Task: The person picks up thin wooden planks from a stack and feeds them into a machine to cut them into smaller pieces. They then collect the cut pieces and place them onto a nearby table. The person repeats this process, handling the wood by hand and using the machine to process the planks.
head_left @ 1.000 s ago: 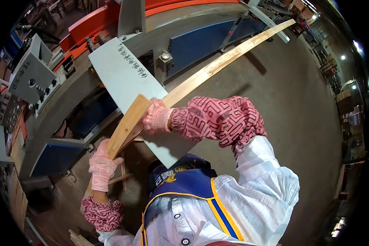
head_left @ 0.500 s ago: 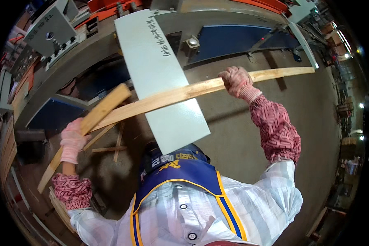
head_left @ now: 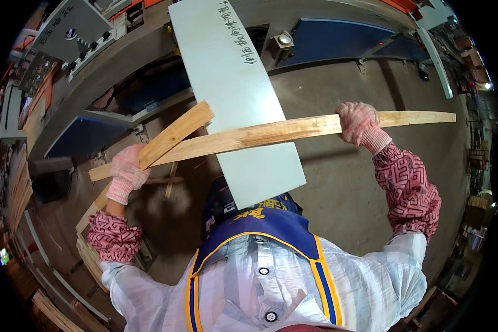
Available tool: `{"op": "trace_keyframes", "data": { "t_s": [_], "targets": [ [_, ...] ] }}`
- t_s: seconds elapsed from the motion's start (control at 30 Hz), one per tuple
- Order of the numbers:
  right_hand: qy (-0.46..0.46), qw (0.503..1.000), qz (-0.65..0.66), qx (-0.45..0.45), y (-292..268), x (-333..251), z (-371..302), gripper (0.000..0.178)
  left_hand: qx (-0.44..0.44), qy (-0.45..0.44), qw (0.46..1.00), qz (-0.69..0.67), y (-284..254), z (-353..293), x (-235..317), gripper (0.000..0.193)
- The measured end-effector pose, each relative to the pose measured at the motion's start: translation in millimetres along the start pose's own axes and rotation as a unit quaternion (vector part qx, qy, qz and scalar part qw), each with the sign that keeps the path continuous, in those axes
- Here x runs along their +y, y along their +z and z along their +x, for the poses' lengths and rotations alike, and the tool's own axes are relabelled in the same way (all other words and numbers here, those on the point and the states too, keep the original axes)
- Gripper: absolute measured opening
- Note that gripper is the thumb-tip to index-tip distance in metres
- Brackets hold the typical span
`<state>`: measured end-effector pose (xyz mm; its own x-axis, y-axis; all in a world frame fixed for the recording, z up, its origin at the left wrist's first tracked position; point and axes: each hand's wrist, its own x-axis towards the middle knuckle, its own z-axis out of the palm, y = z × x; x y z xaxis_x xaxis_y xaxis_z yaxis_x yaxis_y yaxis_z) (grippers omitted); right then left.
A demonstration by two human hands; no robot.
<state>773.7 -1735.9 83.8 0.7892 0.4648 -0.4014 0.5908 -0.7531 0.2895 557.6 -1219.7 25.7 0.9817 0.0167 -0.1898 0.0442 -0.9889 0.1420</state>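
A big grey metal machine frame [head_left: 149, 44] with blue panels runs across the upper picture, its edges bent by the lens. From it a flat, pale grey-green rectangular metal plate [head_left: 243, 110] with smooth paint and dark handwriting juts toward the person, ending just above their chest. Below lies a dusty brown concrete floor [head_left: 337, 188].

Across the plate runs a long, thin, light-coloured wooden slat [head_left: 271, 133] with raw, straight grain, stretching from the lower left to the far right. A shorter, thicker wooden strip [head_left: 174, 135] with a rough, splintered upper end crosses it at a steeper angle, its top touching the plate's left edge.

The right hand [head_left: 359, 123], in a pink knitted glove, is curled tight around the long slat near its right end. The left hand [head_left: 126, 172], gloved alike, is closed around the 2 pieces where they cross. Both forearms wear red patterned sleeve covers.

A stack of similar wooden slats [head_left: 88, 254] lies at the lower left, partly hidden by the left arm. A grey control box [head_left: 74, 33] with small buttons sits at the upper left.
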Motion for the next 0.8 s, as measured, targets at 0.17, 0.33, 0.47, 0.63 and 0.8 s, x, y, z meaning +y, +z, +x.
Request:
{"op": "trace_keyframes", "data": {
  "t_s": [0.17,0.33,0.47,0.63,0.8],
  "targets": [
    [-0.079,0.991,0.042,0.097,45.0,-2.9,11.0,0.021,-0.113,-0.058,0.992,-0.024,9.2,2.3,19.2,0.055],
    [-0.072,0.996,0.026,0.042,38.9,4.8,28.8,0.022,-0.010,-0.038,0.999,-0.020,48.7,-5.7,-0.3,0.045],
    [0.016,0.995,-0.097,-0.002,-3.8,23.6,20.6,0.018,0.091,-0.059,0.994,0.020,1.1,-23.3,-64.8,0.053],
    [-0.152,0.936,0.052,0.314,-31.3,-31.2,35.0,0.017,0.157,0.049,0.986,-0.028,-44.3,-11.5,16.2,0.066],
    [-0.101,0.925,0.303,0.204,9.0,-128.9,102.4,0.024,0.068,0.027,0.985,-0.155,-49.6,22.0,87.5,0.078]
  ]
}}
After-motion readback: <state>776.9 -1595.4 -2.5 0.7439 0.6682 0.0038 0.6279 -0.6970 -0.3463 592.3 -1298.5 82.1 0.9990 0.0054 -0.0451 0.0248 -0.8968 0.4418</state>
